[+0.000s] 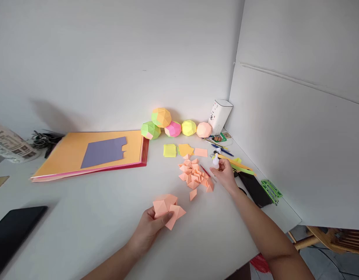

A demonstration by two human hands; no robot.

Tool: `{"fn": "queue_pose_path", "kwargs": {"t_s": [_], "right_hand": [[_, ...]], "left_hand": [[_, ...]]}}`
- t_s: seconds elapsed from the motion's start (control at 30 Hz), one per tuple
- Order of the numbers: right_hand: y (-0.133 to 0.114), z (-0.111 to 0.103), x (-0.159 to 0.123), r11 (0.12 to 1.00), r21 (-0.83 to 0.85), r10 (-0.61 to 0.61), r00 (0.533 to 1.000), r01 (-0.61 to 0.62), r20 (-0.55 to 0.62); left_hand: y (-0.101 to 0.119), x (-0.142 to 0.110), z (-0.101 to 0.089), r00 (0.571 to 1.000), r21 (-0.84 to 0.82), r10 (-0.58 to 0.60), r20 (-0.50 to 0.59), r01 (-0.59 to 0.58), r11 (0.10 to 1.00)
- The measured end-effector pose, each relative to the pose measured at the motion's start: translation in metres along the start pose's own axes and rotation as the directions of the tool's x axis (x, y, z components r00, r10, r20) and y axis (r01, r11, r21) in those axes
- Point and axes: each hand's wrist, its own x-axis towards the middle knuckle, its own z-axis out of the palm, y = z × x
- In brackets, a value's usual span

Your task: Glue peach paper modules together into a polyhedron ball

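My left hand (pixel 151 225) grips a partly assembled peach paper model (pixel 166 206) made of folded pieces, thumb on its front. Farther off to the right, my right hand (pixel 224 175) has its fingers around a small white glue bottle (pixel 216 161), whose nozzle points up. Between the hands lies a heap of folded peach paper pieces (pixel 193 174), with one piece (pixel 193 195) apart from it at the near side. A thin red stick-like tool (pixel 205 170) lies between the heap and the bottle.
Finished paper balls (pixel 161 117) and a white box (pixel 221 116) stand along the wall. Yellow paper squares (pixel 169 150) lie before them. Coloured sheets (pixel 65 155) with a purple piece (pixel 105 153) are at left. A black phone (pixel 255 188) and a dark tablet-like slab (pixel 17 237) lie on the sides.
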Motion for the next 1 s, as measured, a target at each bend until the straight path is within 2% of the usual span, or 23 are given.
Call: {"fn": "queue_pose_path", "kwargs": {"t_s": [0.1, 0.27, 0.5, 0.57, 0.63, 0.7, 0.73, 0.77, 0.83, 0.9, 0.93, 1.0], "right_hand": [[-0.005, -0.008, -0.001, 0.983, -0.181, -0.005, 1.000, 0.007, 0.014], [-0.011, -0.015, -0.003, 0.894, -0.445, 0.014, 0.994, 0.038, 0.112], [-0.012, -0.017, -0.004, 0.776, -0.621, 0.008, 0.983, 0.109, 0.183], [-0.018, -0.017, -0.008, 0.759, -0.633, -0.051, 0.983, 0.153, 0.175], [-0.029, -0.017, -0.017, 0.771, -0.586, -0.197, 0.969, 0.248, 0.151], [-0.043, -0.015, -0.033, 0.828, -0.404, -0.351, 0.922, 0.388, 0.165], [-0.050, -0.013, -0.043, 0.868, -0.273, -0.355, 0.903, 0.414, 0.240], [-0.057, -0.011, -0.053, 0.909, -0.128, -0.324, 0.865, 0.397, 0.385], [-0.069, -0.006, -0.073, 0.969, 0.089, -0.232, 0.728, 0.230, 0.645], [-0.077, 0.000, -0.089, 0.979, 0.195, -0.184, 0.631, 0.052, 0.754], [-0.078, 0.003, -0.095, 0.972, 0.230, -0.164, 0.590, -0.038, 0.791], [-0.077, 0.011, -0.101, 0.938, 0.278, -0.120, 0.557, -0.208, 0.822]], "left_hand": [[0.000, -0.001, 0.001, 1.000, -0.009, 0.010, -0.010, -0.010, 1.000], [0.001, -0.002, 0.002, 1.000, -0.031, 0.006, -0.025, -0.007, 0.999], [0.001, 0.000, -0.001, 1.000, -0.030, -0.003, -0.004, 0.002, 1.000], [0.001, 0.000, 0.000, 1.000, -0.045, 0.008, 0.006, -0.008, 0.999], [0.002, 0.000, 0.002, 0.999, -0.056, 0.030, 0.012, -0.029, 0.998], [0.002, 0.000, 0.004, 0.997, -0.047, 0.071, 0.009, -0.070, 0.996], [0.002, -0.001, 0.005, 0.996, -0.036, 0.094, 0.007, -0.094, 0.995], [0.002, -0.001, 0.006, 0.993, -0.023, 0.116, 0.005, -0.115, 0.993], [0.001, -0.001, 0.007, 0.989, 0.003, 0.150, 0.000, -0.150, 0.989], [0.000, -0.001, 0.007, 0.981, 0.023, 0.194, -0.020, -0.193, 0.981], [-0.001, -0.002, 0.008, 0.977, 0.027, 0.211, -0.022, -0.211, 0.977], [-0.004, -0.003, 0.009, 0.971, 0.046, 0.239, -0.026, -0.237, 0.970]]}}
